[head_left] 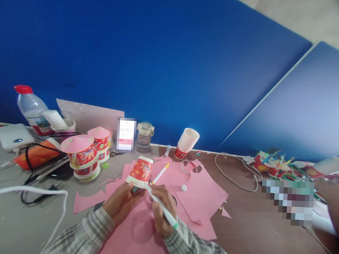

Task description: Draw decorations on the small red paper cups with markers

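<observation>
My left hand (pixel 126 201) is closed around the lower rim of a red patterned paper cup (pixel 141 171), which is upside down and slightly tilted. In my right hand (pixel 163 208) is a white marker (pixel 163 209) with a green end, its tip at the cup's white rim. Cut sheets of pink paper (pixel 194 192) lie under both hands. Beyond my right hand a white marker with a yellow end (pixel 161 173) rests on the paper, and a small white cap (pixel 183 188) lies to its right.
Decorated cups with pink cone tops (pixel 81 156) stand at left, near cables, a bottle (pixel 32 108) and a power bank (pixel 14 137). Behind are a glass jar (pixel 144 137) and stacked paper cups (pixel 187 141). Another person's arm (pixel 334 204) reaches in at right, beside cups of pens (pixel 278 170).
</observation>
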Demonstrator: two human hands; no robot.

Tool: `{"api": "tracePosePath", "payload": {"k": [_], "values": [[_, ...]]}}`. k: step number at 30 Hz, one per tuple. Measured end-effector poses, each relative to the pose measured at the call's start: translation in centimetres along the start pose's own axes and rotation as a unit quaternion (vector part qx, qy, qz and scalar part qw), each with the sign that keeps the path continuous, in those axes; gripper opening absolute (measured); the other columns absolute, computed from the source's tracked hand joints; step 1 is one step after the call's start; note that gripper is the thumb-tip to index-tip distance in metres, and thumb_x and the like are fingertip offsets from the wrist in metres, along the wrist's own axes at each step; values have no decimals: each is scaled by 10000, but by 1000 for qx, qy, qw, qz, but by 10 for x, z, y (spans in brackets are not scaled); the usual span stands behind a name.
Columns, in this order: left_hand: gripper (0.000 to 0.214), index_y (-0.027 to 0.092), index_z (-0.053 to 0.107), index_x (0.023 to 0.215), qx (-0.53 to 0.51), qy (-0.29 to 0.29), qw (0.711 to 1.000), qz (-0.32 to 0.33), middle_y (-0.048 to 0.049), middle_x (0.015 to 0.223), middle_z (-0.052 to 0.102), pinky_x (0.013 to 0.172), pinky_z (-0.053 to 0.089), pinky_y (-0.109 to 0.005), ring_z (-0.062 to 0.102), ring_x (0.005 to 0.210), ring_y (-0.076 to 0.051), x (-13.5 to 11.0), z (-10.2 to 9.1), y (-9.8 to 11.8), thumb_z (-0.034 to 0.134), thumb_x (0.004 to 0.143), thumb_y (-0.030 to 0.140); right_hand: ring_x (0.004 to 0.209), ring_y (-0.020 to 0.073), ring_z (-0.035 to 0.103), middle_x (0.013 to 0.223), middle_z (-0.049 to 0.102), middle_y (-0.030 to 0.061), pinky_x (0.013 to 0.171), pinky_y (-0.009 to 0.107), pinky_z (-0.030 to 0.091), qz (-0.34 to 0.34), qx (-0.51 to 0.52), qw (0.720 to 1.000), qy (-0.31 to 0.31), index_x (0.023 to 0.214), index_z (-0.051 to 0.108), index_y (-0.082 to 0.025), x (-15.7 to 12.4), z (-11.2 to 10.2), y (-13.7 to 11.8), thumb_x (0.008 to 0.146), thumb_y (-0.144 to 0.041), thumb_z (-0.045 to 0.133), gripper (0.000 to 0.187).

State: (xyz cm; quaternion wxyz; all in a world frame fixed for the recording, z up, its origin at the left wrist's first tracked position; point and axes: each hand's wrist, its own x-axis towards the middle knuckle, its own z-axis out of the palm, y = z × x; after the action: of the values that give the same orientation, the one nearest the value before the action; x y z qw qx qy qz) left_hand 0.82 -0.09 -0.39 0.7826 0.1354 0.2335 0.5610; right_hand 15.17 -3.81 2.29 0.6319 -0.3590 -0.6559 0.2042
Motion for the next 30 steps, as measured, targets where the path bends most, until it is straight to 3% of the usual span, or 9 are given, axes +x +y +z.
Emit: {"api": "tracePosePath", "payload": {"k": [30], "values": [[326, 144, 603, 920, 29, 2, 1000, 3, -156, 850, 690, 773, 447, -457, 592, 818, -307, -1, 0, -3, 609, 595, 175, 671, 236, 620, 766, 632, 60, 599, 333, 506, 30, -28, 998, -42, 898, 621, -203, 2, 1, 3, 779, -209, 508, 164]]}}
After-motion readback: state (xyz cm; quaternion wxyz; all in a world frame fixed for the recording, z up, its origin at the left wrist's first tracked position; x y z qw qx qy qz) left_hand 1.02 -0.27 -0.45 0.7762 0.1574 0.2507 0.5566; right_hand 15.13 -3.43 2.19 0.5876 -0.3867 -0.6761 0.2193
